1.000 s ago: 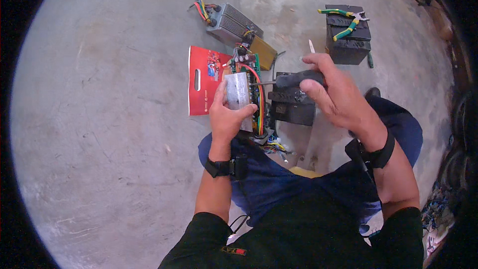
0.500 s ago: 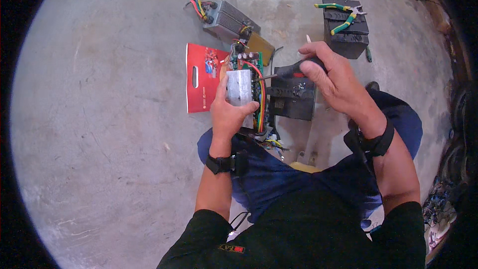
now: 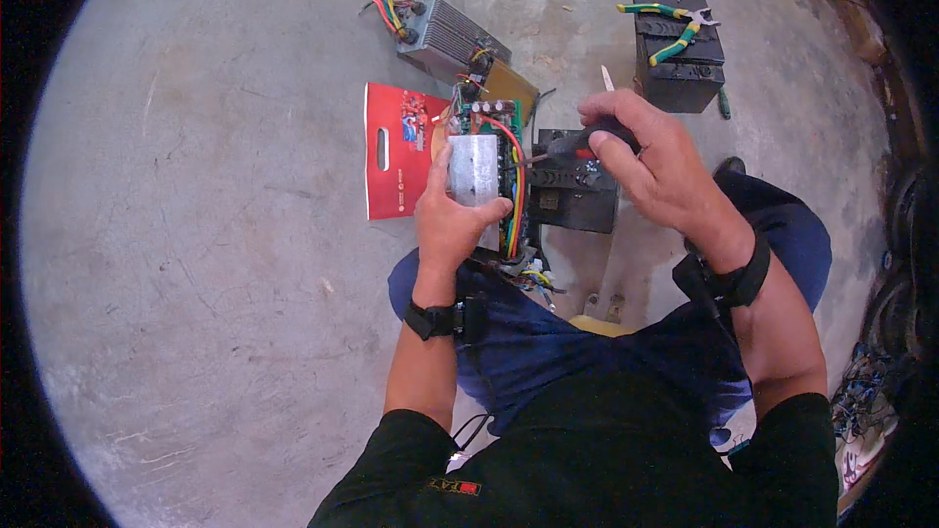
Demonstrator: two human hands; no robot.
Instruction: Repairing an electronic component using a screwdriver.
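Observation:
My left hand (image 3: pixel 450 225) grips a circuit board with a silver heatsink block (image 3: pixel 474 168); the thumb presses its right side and the fingers run along its left. Green board, capacitors and red, yellow and green wires (image 3: pixel 516 186) show along the block's right edge. In my right hand (image 3: pixel 650 156) is a black-handled screwdriver (image 3: pixel 558 151), its shaft pointing left to the wired side of the board. Whether the tip touches a screw is too small to tell. A pale pointed piece (image 3: pixel 607 78) shows just beyond my right fingers.
A red bag or box (image 3: pixel 399 186) lies left of the board. Beyond it sit a finned grey metal case (image 3: pixel 455 37) with wires and a tan plate (image 3: pixel 511 88). One black battery-like block (image 3: pixel 577 210) stands right of the board; another (image 3: pixel 682 93) carries green-yellow pliers (image 3: pixel 685 47).
The screwdriver's tip has shifted slightly down and right along the board's wired edge, and its handle has tilted a little with my right hand. My left hand keeps its grip.

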